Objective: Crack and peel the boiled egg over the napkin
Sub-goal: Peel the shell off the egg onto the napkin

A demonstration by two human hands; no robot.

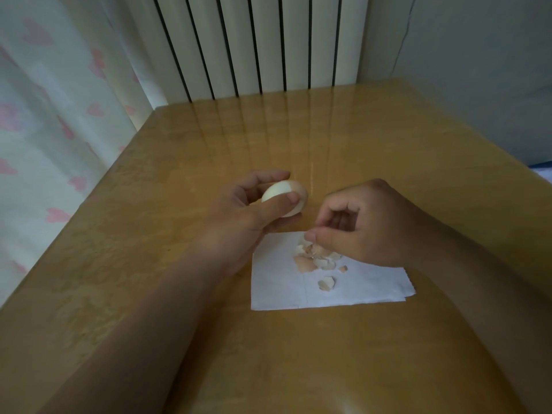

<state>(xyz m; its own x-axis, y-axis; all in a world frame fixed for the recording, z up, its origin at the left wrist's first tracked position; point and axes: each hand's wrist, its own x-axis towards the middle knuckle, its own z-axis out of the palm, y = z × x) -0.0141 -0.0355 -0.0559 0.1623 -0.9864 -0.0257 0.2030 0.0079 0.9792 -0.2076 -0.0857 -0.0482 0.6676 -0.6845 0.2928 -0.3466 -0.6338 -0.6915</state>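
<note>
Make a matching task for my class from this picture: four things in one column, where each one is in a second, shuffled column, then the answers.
Things:
1 egg
2 napkin
3 shell pieces
4 radiator

Places:
A behind the table
B held in the left hand
C flat on the table
D heaped on the napkin

Pairs: 1-B, 2-C, 3-D, 4-A

The left hand (248, 216) grips a partly peeled egg (283, 194) above the counter (358, 144), while the right hand's (364, 222) curled fingers (325, 237) touch shell pieces (316, 259) heaped on the napkin (277, 282).
</note>
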